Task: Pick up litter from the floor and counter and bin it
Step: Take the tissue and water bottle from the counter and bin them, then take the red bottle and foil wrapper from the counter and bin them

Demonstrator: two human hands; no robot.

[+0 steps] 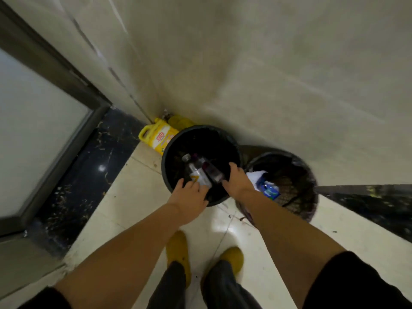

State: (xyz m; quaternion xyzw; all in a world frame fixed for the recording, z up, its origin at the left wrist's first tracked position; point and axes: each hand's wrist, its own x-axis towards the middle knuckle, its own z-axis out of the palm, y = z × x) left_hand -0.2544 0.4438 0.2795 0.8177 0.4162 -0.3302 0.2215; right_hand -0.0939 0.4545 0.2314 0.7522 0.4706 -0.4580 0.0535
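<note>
A round black bin (pixel 169 175) stands on the tiled floor near the wall corner. Both my hands reach over its near rim. My left hand (pixel 189 197) grips the base of a clear plastic bottle (pixel 196 172) with a white and yellow label. My right hand (pixel 237 180) grips the end of a dark bottle (pixel 211 170) with a purple cap. Both bottles lie side by side over the bin's opening, caps pointing away from me. The fingertips are partly hidden behind the bottles.
A second dark mesh bin (pixel 296 192) stands just right of the first, with white and blue litter (pixel 265 184) in it. A yellow detergent jug (pixel 156 138) sits in the corner behind. A framed glass door (pixel 44 121) is at left. My feet (pixel 178 253) stand close below.
</note>
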